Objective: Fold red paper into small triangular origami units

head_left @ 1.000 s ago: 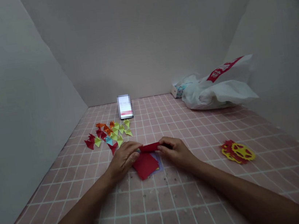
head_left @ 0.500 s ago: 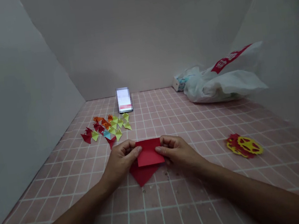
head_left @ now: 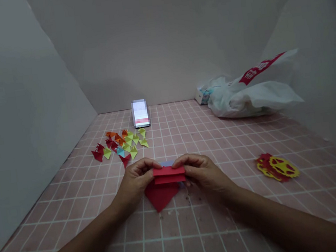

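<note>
A folded sheet of red paper (head_left: 169, 174) is held level between my two hands, above the table. My left hand (head_left: 139, 179) pinches its left end, thumb in front and fingers on top. At the right end, my right hand (head_left: 201, 172) grips it the same way. A fold line runs across the paper, its upper part tipped toward me. Under it lies another piece of red paper (head_left: 161, 197), with one corner pointing at me. A pale bluish strip shows just behind the fold; I cannot tell what it is.
Several small folded paper figures (head_left: 120, 151) in red, orange, yellow and blue lie at the left. Behind them a lit phone (head_left: 140, 113) stands upright. Red and yellow cut-out shapes (head_left: 278, 167) lie at right, a white plastic bag (head_left: 245, 99) and a small box (head_left: 201, 96) at back right.
The upper edge of the held red paper has been bent over toward me, so it now looks shorter. My fingers have moved inward over its top. The view has shifted slightly.
</note>
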A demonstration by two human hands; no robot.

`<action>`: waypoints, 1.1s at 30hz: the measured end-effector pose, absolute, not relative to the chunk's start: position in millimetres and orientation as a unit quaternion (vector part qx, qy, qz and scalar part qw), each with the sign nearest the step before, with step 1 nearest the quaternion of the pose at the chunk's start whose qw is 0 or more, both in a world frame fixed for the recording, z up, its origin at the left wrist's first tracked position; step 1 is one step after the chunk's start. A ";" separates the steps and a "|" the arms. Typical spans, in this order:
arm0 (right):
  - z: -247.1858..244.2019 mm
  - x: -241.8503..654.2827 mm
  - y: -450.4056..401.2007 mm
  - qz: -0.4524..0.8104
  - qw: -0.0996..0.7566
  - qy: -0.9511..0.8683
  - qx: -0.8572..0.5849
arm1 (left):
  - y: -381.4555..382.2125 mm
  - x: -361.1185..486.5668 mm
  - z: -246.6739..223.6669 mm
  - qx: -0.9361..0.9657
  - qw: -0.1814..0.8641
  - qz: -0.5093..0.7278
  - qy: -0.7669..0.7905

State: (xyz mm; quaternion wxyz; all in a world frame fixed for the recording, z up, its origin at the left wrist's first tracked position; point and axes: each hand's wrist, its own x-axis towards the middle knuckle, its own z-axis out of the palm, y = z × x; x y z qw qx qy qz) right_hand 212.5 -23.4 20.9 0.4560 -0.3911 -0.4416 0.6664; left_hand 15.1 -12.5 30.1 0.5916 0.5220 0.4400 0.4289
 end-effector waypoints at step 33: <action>17.2 221.8 -22.7 0.449 0.451 -0.694 -0.338 | -14.2 14.1 29.2 0.507 0.639 0.339 0.469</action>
